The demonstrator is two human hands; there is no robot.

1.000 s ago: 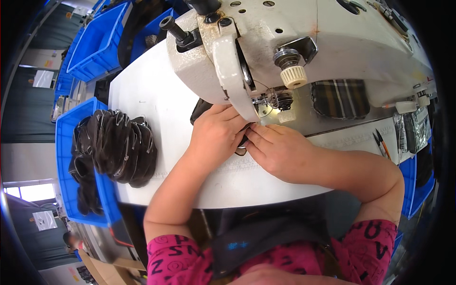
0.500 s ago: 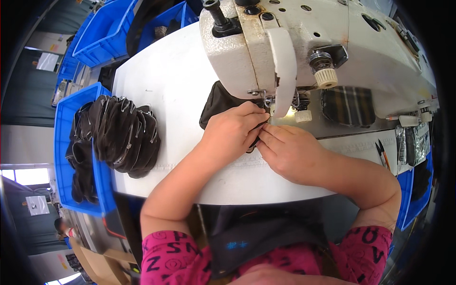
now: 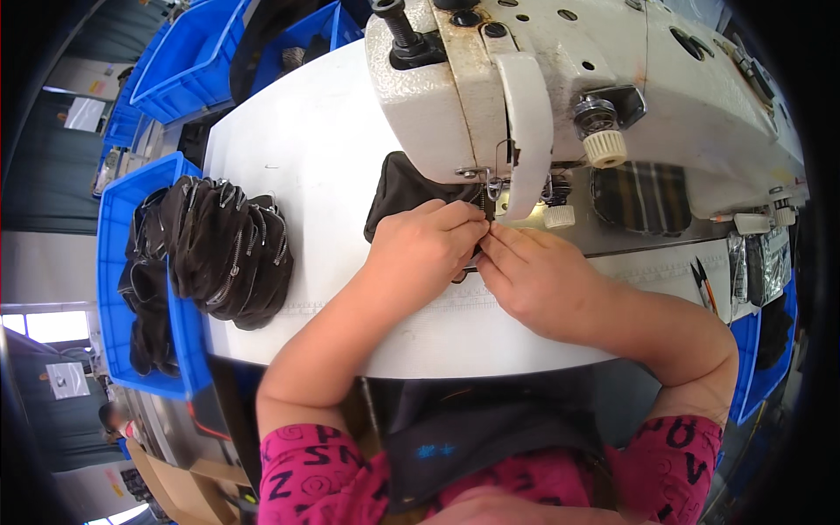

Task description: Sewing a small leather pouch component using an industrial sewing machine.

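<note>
A dark brown fabric piece (image 3: 398,188) with a zipper (image 3: 484,197) lies under the needle of a white sewing machine (image 3: 437,105). My left hand (image 3: 420,249) grips its near part, the fingers bent and pressed together beside the presser foot (image 3: 493,185). Just to the right, my right hand (image 3: 529,276) pinches the same piece, its fingertips meeting those of the left below the needle. The hands mostly hide what lies between their fingers. A pile of dark zippered fabric pieces (image 3: 227,249) sits left of my arms, partly over a blue bin (image 3: 112,280).
The white table (image 3: 280,131) bears a plaid pad (image 3: 639,197) under the machine arm, black-tipped scissors or snips (image 3: 704,284) and clear packets (image 3: 759,258) at right. More blue bins (image 3: 179,79) stand at back left and right (image 3: 748,367). Another person (image 3: 118,420) is at far lower left.
The view has shifted, showing more of the fabric at the machine than a second ago. Since half a second ago my left fingers have moved slightly back from the presser foot, still gripping.
</note>
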